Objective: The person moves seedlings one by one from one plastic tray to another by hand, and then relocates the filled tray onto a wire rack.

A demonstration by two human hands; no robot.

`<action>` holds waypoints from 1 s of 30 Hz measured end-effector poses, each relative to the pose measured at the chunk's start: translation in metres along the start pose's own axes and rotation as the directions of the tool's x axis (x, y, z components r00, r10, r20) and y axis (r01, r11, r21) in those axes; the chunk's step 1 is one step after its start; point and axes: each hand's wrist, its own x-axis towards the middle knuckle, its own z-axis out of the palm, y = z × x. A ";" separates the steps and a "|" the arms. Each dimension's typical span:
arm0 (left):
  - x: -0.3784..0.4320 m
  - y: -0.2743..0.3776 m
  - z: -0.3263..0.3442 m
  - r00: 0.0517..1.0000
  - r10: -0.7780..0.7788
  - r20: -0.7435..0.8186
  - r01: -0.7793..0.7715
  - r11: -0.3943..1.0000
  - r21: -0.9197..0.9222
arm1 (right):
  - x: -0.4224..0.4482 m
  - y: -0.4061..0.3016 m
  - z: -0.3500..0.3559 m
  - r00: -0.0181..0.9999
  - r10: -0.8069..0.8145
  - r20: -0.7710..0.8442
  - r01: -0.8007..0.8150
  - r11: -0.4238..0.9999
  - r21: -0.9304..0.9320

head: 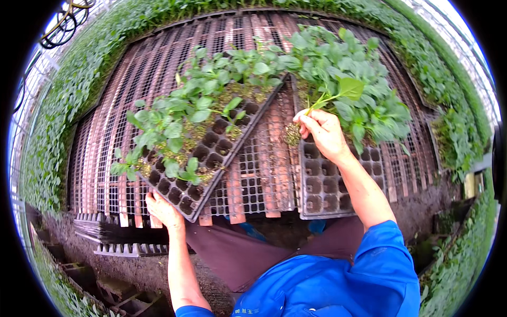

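Note:
My right hand [325, 134] pinches a leafy seedling [350, 88] by its stem. The seedling's root plug [292, 134] hangs below the fingers, left of the hand. My left hand [164, 210] grips the near left edge of a black plastic cell tray [198, 210]; part of its fingers is hidden at the rim. That tray sits at a slant, with seedlings in its far and left cells and several bare cells along the near and right sides. Beneath my right forearm, a second cell tray [313, 186] has bare near cells and dense seedlings [340, 63] farther back.
Both trays rest on a slatted bench [253, 190] covered with black plastic mesh. Stacked black trays [119, 233] lie below its front left edge. Dense seedlings [47, 130] border the bench at left, back and right. Black hose coils [65, 23] hang at upper left.

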 end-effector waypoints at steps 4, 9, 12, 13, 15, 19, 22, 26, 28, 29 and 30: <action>0.001 0.008 -0.004 0.997 -0.075 0.011 0.075 0.997 -0.014 | -0.030 -0.005 -0.051 0.993 0.006 -0.116 -0.021 0.992 -0.123; 0.002 0.002 0.000 0.999 -0.023 0.023 0.022 0.999 0.028 | -0.028 0.007 -0.084 0.988 -0.069 -0.137 -0.011 0.858 -0.513; 0.002 0.001 0.005 0.995 0.095 0.042 -0.100 0.981 0.164 | -0.027 0.051 -0.087 0.986 -0.071 -0.150 -0.014 0.864 -0.503; 0.003 0.000 0.005 0.995 0.083 0.047 -0.089 0.986 0.144 | -0.027 0.058 -0.081 0.978 -0.090 -0.188 -0.002 0.898 -0.439; 0.004 0.001 0.004 0.996 -0.080 -0.035 0.075 0.989 -0.130 | -0.028 0.046 -0.078 0.985 -0.030 -0.173 -0.046 0.905 -0.423; 0.002 -0.011 0.005 0.987 0.027 -0.159 -0.028 1.000 -0.008 | -0.054 0.009 -0.063 0.983 0.024 -0.181 -0.134 0.767 -0.628; 0.003 0.014 -0.004 0.981 -0.190 -0.035 0.182 0.968 -0.174 | -0.063 -0.006 -0.052 0.989 0.146 0.012 -0.116 0.828 -0.549; 0.004 0.018 -0.006 0.972 -0.232 -0.035 0.222 0.958 -0.181 | -0.026 -0.003 -0.003 0.971 0.014 0.240 0.084 0.917 -0.390; 0.004 0.017 -0.005 0.978 -0.196 -0.065 0.184 0.969 -0.165 | 0.012 0.014 0.024 0.970 -0.108 0.219 0.186 0.910 -0.371; 0.004 0.019 -0.004 0.979 -0.193 -0.069 0.179 0.970 -0.166 | 0.033 0.024 0.035 0.981 -0.110 0.159 0.159 0.928 -0.338; 0.003 0.020 -0.004 0.978 -0.193 -0.079 0.179 0.971 -0.159 | 0.054 0.027 0.048 0.982 -0.142 0.128 0.184 0.883 -0.432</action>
